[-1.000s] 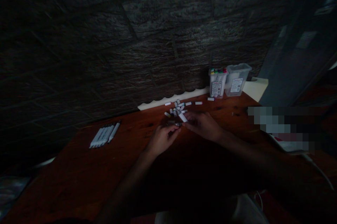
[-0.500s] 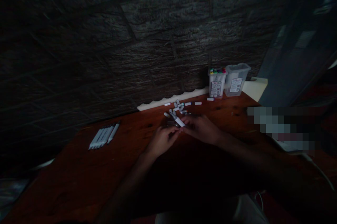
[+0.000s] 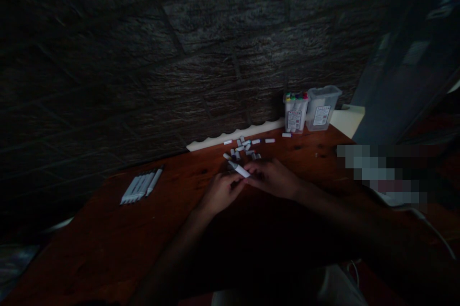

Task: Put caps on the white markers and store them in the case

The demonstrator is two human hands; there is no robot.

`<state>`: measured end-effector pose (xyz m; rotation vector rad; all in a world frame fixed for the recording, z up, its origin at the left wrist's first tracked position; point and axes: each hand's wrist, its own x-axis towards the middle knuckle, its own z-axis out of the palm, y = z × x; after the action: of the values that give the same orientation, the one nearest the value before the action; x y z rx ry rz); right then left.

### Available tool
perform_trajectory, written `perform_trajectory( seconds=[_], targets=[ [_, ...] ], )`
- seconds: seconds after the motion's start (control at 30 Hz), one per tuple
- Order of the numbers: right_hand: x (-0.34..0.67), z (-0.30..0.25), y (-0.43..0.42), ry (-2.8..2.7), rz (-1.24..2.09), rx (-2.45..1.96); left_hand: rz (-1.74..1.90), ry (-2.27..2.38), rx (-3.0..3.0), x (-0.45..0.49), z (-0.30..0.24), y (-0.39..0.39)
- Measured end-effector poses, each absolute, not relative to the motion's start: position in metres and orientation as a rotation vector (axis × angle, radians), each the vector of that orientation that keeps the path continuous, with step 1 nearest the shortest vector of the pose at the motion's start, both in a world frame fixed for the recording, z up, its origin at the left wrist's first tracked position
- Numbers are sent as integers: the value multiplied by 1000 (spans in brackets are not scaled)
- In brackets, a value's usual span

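Note:
Over the middle of the table, a white marker (image 3: 240, 170) with a grey end slants up to the left between my two hands. My right hand (image 3: 273, 179) grips its lower end with fingers and thumb. The fingers of my left hand (image 3: 223, 191) are pinched on the marker from below, close to the right fingertips. Just beyond them lie several loose white marker caps (image 3: 247, 146) with coloured ends. At the left, a row of uncapped white markers (image 3: 138, 187) lies side by side.
A clear box full of markers (image 3: 295, 114) stands beside an open clear box (image 3: 322, 113) at the back right. A pale wavy-edged strip (image 3: 233, 135) runs along the stone wall (image 3: 215, 56). A white cable (image 3: 436, 234) hangs at the right of the wooden table (image 3: 97, 248).
The marker has shifted slightly left and lower and lies flatter, showing more caps behind it. Both hands stay close together around it.

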<state>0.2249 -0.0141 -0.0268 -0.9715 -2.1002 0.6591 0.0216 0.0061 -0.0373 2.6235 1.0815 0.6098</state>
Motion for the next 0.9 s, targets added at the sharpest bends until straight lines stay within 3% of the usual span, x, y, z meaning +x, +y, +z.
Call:
perform_trajectory(
  seconds=[0.9],
  targets=[
    [225, -27, -17, -2168, 611, -981, 545, 1118, 2649, 18, -43, 8]
  ],
)
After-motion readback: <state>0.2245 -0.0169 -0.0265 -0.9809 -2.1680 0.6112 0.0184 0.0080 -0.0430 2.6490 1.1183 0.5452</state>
